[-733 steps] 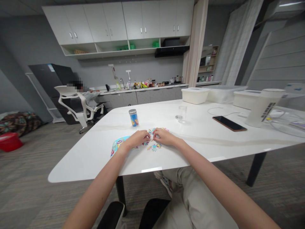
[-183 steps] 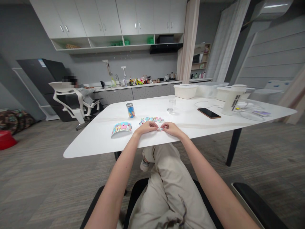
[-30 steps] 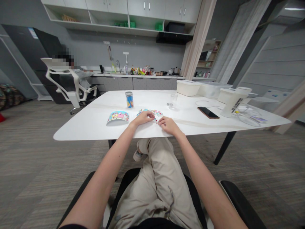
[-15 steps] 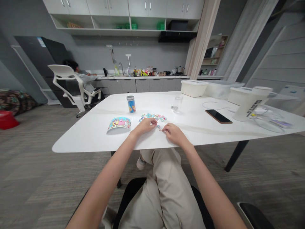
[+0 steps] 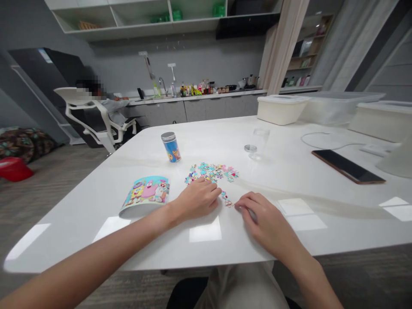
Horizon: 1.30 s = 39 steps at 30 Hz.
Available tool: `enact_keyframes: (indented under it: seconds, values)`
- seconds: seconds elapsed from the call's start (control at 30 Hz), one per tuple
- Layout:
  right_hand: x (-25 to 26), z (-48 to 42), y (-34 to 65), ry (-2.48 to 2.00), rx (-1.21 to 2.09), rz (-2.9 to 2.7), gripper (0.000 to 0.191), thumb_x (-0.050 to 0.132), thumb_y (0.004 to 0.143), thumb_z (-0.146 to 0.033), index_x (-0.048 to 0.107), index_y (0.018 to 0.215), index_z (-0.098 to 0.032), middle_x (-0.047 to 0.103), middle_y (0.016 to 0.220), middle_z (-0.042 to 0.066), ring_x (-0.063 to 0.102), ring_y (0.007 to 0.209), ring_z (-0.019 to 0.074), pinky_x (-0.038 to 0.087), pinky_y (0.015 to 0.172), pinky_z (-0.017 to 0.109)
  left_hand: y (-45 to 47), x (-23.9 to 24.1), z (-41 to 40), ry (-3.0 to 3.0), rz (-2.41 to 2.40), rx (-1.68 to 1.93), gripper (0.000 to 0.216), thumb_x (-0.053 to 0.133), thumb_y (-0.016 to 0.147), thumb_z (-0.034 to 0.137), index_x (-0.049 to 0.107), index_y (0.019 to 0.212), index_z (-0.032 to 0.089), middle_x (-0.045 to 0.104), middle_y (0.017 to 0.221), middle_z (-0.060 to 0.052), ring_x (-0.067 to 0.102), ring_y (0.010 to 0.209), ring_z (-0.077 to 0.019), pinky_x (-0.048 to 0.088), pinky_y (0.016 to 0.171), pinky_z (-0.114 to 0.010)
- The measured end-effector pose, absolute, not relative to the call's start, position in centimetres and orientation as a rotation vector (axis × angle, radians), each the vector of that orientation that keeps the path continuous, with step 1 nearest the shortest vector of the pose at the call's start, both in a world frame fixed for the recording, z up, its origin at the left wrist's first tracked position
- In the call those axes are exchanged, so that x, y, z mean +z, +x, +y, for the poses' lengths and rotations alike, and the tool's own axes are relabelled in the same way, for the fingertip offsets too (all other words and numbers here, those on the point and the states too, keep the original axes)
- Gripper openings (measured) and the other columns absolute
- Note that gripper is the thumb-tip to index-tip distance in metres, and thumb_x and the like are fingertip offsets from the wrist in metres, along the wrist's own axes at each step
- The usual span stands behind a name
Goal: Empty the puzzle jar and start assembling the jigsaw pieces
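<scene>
Because the row of pieces (image 5: pixel 227 200) lies at three o'clock of the left hand (image 5: pixel 199 197) and ten of the right hand (image 5: pixel 261 216), a nudge from either could break it. Whether either hand's fingers are clamped on a piece, I cannot tell. Left knuckles brushing the pile (image 5: pixel 210 169), at one o'clock, could scatter it.

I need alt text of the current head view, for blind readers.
A person's left hand and right hand flank a short row of small colourful pieces on a white table. A larger pile of them lies beyond, a picture card at left, a phone at right.
</scene>
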State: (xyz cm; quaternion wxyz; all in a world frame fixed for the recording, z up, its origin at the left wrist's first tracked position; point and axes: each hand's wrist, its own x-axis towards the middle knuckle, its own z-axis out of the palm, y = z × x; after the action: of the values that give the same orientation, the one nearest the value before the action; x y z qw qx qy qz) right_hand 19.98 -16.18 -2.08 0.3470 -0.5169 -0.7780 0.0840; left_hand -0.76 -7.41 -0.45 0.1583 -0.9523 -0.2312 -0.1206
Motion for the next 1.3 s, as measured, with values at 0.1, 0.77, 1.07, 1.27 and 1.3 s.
enact_keyframes:
  seconds: [0.1,0.77,1.07,1.27,1.3]
  values:
    - [-2.1,-16.4,19.9,-1.359,0.185,-1.987,0.023,0.043,0.090,-0.015,0.064,0.091,-0.023,0.065,0.090,0.008,0.062,0.083,0.0226,0.053,0.073,0.039,-1.0,-1.3,-8.2,-2.785,-0.762,-0.454,0.020,0.040,0.087,0.012,0.057,0.078,0.017,0.060,0.064,-0.001,0.053,0.060,-0.0140,0.039,0.062,-0.031]
    - [-2.1,-17.0,20.3,-1.339,0.275,-2.121,0.017,0.047,0.092,-0.023,0.061,0.094,-0.031,0.063,0.095,0.009,0.064,0.087,0.0253,0.056,0.071,0.040,-1.0,-1.2,-10.5,-3.016,-0.693,-0.425,0.019,0.046,0.090,0.018,0.058,0.105,0.015,0.062,0.083,-0.006,0.055,0.075,-0.0184,0.040,0.066,-0.032]
    - [-3.0,-16.7,20.5,-1.410,0.184,-2.084,0.013,0.048,0.092,-0.028,0.061,0.096,-0.029,0.063,0.099,0.010,0.064,0.091,0.0258,0.054,0.077,0.040,-0.9,-0.9,-10.4,-3.025,-0.757,-0.404,0.016,0.046,0.090,0.019,0.057,0.101,0.016,0.061,0.085,-0.006,0.056,0.077,-0.0194,0.041,0.068,-0.033]
    - [-1.8,-14.2,21.3,-1.424,0.103,-2.137,0.017,0.043,0.094,-0.026,0.060,0.097,-0.025,0.062,0.097,0.009,0.064,0.081,0.0204,0.051,0.073,0.035,-0.9,-0.9,-10.5,-2.998,-0.752,-0.411,0.015,0.047,0.089,0.019,0.059,0.098,0.015,0.061,0.084,-0.006,0.056,0.076,-0.0189,0.041,0.067,-0.033]
    - [-0.9,-13.1,21.2,-1.375,0.110,-2.220,0.017,0.044,0.094,-0.026,0.060,0.097,-0.024,0.063,0.094,0.008,0.064,0.076,0.0193,0.050,0.070,0.034,-0.9,-0.9,-10.5,-2.997,-0.752,-0.416,0.015,0.047,0.090,0.019,0.059,0.098,0.015,0.061,0.085,-0.006,0.056,0.076,-0.0189,0.041,0.067,-0.033]
